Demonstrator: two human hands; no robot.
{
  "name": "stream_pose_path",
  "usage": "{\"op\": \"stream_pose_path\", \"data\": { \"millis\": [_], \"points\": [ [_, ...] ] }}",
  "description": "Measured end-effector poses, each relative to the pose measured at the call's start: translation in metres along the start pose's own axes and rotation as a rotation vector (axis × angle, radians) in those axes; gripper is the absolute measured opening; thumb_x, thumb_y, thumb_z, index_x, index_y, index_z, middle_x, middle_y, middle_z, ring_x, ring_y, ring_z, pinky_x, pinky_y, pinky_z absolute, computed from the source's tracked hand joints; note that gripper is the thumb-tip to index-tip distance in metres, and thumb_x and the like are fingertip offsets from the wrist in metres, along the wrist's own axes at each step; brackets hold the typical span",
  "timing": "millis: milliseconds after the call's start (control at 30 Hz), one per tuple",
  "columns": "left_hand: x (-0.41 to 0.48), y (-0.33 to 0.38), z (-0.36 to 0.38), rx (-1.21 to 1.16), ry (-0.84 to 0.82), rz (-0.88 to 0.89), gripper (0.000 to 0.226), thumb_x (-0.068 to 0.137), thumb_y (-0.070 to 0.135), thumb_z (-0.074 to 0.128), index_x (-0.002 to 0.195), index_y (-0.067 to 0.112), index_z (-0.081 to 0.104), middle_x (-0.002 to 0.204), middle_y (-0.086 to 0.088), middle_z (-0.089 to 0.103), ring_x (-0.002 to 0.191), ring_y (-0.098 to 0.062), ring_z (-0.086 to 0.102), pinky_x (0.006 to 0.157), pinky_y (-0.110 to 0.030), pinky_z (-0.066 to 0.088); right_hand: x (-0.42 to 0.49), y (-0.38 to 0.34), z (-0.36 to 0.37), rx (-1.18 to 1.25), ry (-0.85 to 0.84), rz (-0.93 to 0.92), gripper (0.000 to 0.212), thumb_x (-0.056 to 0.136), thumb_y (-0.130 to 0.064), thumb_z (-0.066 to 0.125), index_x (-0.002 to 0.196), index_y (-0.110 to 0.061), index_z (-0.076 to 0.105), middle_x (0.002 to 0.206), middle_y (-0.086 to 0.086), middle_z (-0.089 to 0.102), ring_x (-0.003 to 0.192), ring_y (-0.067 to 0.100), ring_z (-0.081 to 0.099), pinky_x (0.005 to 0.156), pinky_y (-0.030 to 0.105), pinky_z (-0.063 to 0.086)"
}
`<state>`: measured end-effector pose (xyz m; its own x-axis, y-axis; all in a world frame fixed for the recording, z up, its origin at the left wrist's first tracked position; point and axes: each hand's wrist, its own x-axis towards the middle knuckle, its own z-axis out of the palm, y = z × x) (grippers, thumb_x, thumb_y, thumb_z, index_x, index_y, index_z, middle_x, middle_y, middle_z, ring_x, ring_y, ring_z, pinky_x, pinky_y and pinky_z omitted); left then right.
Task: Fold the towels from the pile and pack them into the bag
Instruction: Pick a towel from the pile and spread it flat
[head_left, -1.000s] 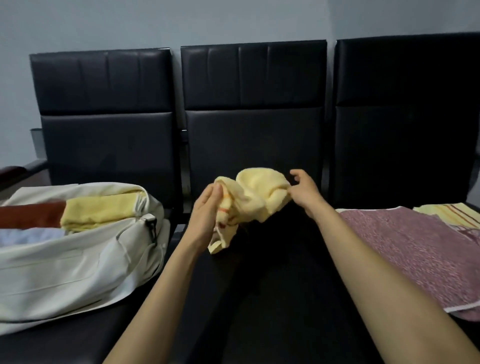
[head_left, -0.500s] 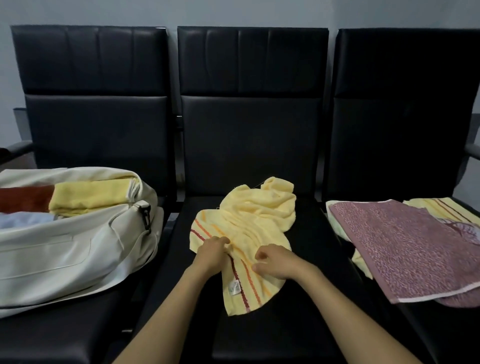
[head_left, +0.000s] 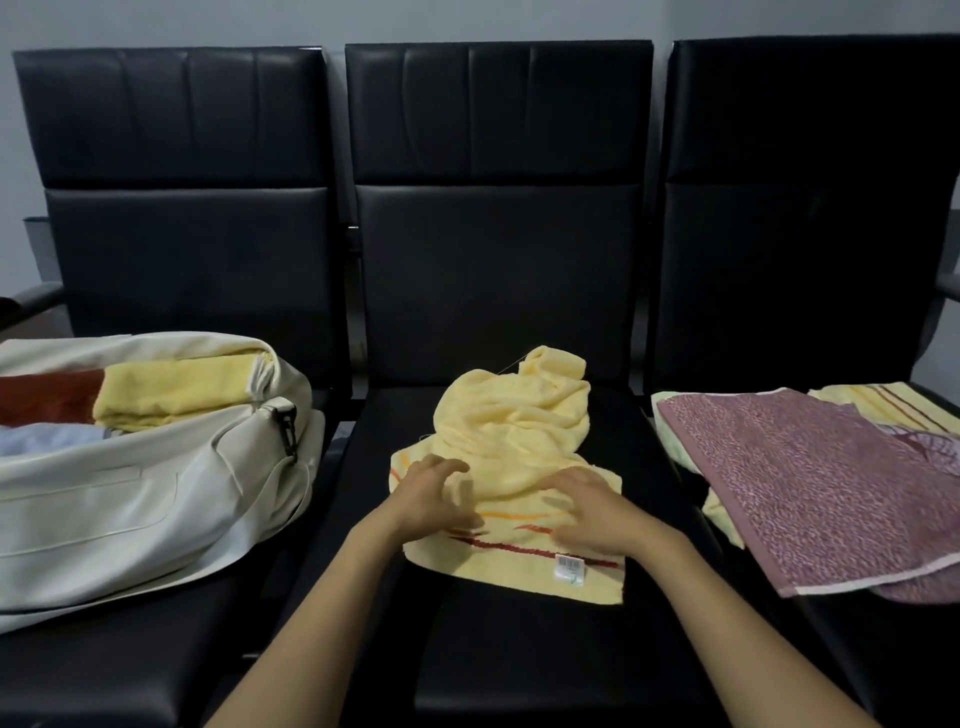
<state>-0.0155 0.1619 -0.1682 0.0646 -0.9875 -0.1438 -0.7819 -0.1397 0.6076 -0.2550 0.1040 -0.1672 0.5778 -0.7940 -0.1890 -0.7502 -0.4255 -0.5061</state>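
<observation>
A crumpled yellow towel (head_left: 514, 415) with red and orange stripes lies on the middle black seat (head_left: 519, 654), its near edge with a white label spread flat. My left hand (head_left: 428, 493) is on the towel's left part, with a small fold of cloth caught between thumb and fingers. On the right part rests my right hand (head_left: 589, 512), fingers spread flat on the cloth. The cream bag (head_left: 130, 514) lies open on the left seat with a folded yellow towel (head_left: 176, 395), a rust-red one (head_left: 47, 395) and a pale blue one (head_left: 47, 439) inside.
The pile on the right seat has a maroon patterned towel (head_left: 810, 493) on top of a yellow striped towel (head_left: 893, 410) and a pale one beneath. Three black chair backs stand behind; armrests show at the far left and far right.
The yellow towel came down from mid-air onto the middle seat. Its near edge has been turned and spread out flat, and my hands have moved apart on it.
</observation>
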Motion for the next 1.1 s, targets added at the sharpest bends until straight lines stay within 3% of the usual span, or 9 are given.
{"op": "stream_pose_path", "data": {
  "millis": [133, 267, 433, 600, 733, 800, 900, 1000, 1100],
  "points": [
    [-0.002, -0.009, 0.000, 0.299, -0.194, -0.133, 0.105, 0.064, 0.058, 0.078, 0.149, 0.029, 0.024, 0.153, 0.007, 0.023, 0.142, -0.026, 0.022, 0.117, -0.047, 0.020, -0.002, -0.002, 0.008, -0.009, -0.204, 0.006, 0.098, 0.080, -0.037, 0.074, 0.154, -0.027, 0.010, 0.160, -0.002, 0.012, 0.146, 0.016, 0.012, 0.117, 0.034, 0.021],
    [-0.003, 0.002, 0.000, 0.485, -0.064, -0.125, 0.085, 0.076, 0.049, 0.071, 0.144, 0.025, 0.026, 0.114, 0.003, 0.060, 0.114, -0.020, 0.052, 0.107, -0.039, 0.024, 0.001, -0.006, 0.005, -0.012, -0.134, 0.037, 0.102, 0.078, -0.035, 0.077, 0.154, -0.027, 0.010, 0.146, -0.002, 0.033, 0.136, 0.015, 0.026, 0.112, 0.034, 0.031],
    [-0.009, 0.015, 0.003, 0.473, -0.149, -0.260, 0.055, 0.080, 0.053, 0.063, 0.125, 0.025, 0.049, 0.109, 0.005, 0.057, 0.099, -0.016, 0.056, 0.076, -0.028, 0.042, 0.004, -0.012, 0.003, -0.084, -0.163, 0.127, 0.070, 0.081, -0.036, 0.074, 0.140, -0.022, 0.039, 0.132, 0.002, 0.048, 0.117, 0.019, 0.048, 0.097, 0.033, 0.045],
    [-0.005, 0.018, 0.005, 0.592, -0.016, -0.077, 0.046, 0.078, 0.051, 0.068, 0.104, 0.015, 0.061, 0.108, -0.001, 0.053, 0.102, -0.019, 0.050, 0.081, -0.029, 0.041, 0.001, -0.018, -0.003, -0.254, -0.145, 0.079, 0.033, 0.081, -0.033, 0.074, 0.107, -0.018, 0.060, 0.105, -0.004, 0.049, 0.094, 0.012, 0.052, 0.080, 0.025, 0.046],
    [-0.005, 0.013, 0.011, 0.326, -0.047, 0.022, 0.022, 0.084, 0.027, 0.061, 0.098, 0.016, 0.048, 0.105, -0.001, 0.049, 0.090, -0.017, 0.049, 0.071, -0.025, 0.039, 0.002, -0.008, 0.003, -0.149, -0.152, -0.009, 0.040, 0.079, -0.027, 0.071, 0.114, -0.024, 0.052, 0.126, -0.009, 0.037, 0.115, 0.011, 0.043, 0.097, 0.024, 0.042],
    [-0.006, 0.012, 0.012, 0.207, -0.060, 0.010, 0.037, 0.084, 0.027, 0.063, 0.114, 0.016, 0.044, 0.117, -0.003, 0.049, 0.104, -0.020, 0.050, 0.082, -0.028, 0.044, 0.001, -0.004, 0.003, -0.080, -0.162, -0.011, 0.045, 0.078, -0.024, 0.070, 0.115, -0.028, 0.046, 0.125, -0.012, 0.037, 0.116, 0.012, 0.044, 0.095, 0.025, 0.044],
    [-0.007, 0.013, 0.011, 0.303, -0.157, -0.055, 0.070, 0.087, 0.042, 0.061, 0.144, 0.023, 0.026, 0.147, 0.001, 0.031, 0.135, -0.025, 0.028, 0.107, -0.039, 0.033, -0.001, 0.000, -0.001, -0.049, -0.166, 0.037, 0.089, 0.079, -0.033, 0.074, 0.149, -0.028, 0.019, 0.146, -0.007, 0.024, 0.134, 0.017, 0.033, 0.107, 0.036, 0.039],
    [-0.008, 0.022, 0.009, 0.485, -0.170, -0.174, 0.069, 0.086, 0.056, 0.054, 0.142, 0.023, 0.031, 0.142, 0.002, 0.036, 0.126, -0.024, 0.042, 0.097, -0.040, 0.042, -0.002, 0.004, -0.003, -0.062, -0.191, 0.080, 0.099, 0.082, -0.041, 0.071, 0.154, -0.024, 0.006, 0.156, -0.006, 0.008, 0.141, 0.018, 0.025, 0.112, 0.036, 0.033],
    [-0.009, 0.029, 0.011, 0.571, -0.135, -0.273, 0.076, 0.084, 0.058, 0.052, 0.145, 0.021, 0.023, 0.125, 0.001, 0.052, 0.110, -0.020, 0.056, 0.080, -0.032, 0.042, -0.003, 0.003, -0.004, -0.007, -0.138, 0.094, 0.103, 0.079, -0.038, 0.075, 0.154, -0.028, 0.005, 0.154, -0.001, 0.021, 0.137, 0.018, 0.033, 0.110, 0.035, 0.036]
  ]
}}
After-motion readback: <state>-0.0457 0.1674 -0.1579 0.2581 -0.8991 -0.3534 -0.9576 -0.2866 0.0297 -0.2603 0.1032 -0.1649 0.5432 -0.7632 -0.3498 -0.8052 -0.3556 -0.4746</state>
